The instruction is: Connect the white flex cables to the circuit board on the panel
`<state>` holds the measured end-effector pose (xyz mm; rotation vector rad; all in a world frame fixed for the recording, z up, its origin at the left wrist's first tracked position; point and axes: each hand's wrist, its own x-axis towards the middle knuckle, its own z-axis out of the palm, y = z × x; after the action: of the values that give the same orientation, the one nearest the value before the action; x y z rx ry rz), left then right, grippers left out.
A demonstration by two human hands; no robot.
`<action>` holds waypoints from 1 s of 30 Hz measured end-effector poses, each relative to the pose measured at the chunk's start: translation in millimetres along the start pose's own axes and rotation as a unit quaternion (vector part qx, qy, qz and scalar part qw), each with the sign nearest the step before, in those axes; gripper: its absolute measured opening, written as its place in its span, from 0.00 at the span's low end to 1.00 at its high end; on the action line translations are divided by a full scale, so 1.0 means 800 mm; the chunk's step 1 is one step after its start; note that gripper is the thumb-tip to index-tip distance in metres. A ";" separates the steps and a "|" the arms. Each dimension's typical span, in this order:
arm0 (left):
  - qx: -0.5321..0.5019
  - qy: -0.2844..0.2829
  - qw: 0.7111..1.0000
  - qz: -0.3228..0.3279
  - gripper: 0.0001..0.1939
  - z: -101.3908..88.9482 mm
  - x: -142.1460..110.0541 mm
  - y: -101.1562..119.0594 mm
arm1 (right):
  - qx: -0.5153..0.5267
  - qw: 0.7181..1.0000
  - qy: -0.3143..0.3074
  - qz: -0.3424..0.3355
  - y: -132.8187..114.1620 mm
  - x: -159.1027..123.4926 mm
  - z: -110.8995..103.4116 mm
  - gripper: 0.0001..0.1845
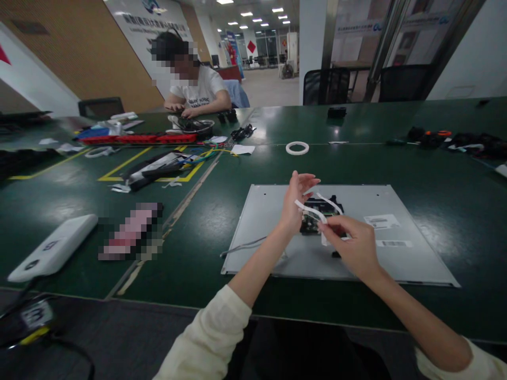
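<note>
A curling strip of white tape [314,212] is pinched between the thumb and fingertips of my right hand [352,243]. Its upper end reaches the palm side of my left hand [293,206]; whether it sticks there I cannot tell. The fingers of that left hand are stretched out and apart. Another curved white piece shows just behind the strip. Below both hands lies a flat grey metal panel [257,216], and a black electronic module [311,226] sits at its middle, partly hidden by my hands. Labels [382,221] are stuck on the panel's right side.
A white tape roll [297,148] lies beyond the panel on the green table [206,211]. To the left are a white power bank [53,247] and a phone [132,231]. Wires and a black-wrapped bundle [158,169] lie farther off. Across the table sits a person [202,89].
</note>
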<state>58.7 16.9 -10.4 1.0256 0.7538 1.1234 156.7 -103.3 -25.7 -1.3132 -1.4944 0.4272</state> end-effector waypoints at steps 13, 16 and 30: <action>0.126 -0.129 0.981 -0.066 0.22 -0.037 -0.006 0.039 | 0.262 0.952 -0.077 0.137 0.012 0.002 -0.010 0.12; 0.189 -0.201 0.959 -0.062 0.18 -0.034 -0.019 0.039 | 0.236 0.956 -0.094 0.147 0.008 0.001 -0.011 0.13; 0.323 -0.065 0.934 0.138 0.12 -0.085 -0.018 0.056 | 0.254 0.940 -0.076 0.214 0.023 -0.001 -0.011 0.20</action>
<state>-22.0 26.0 6.2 1.7883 0.9169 1.0454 173.6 -101.1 -37.4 -1.1918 -1.1014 1.1393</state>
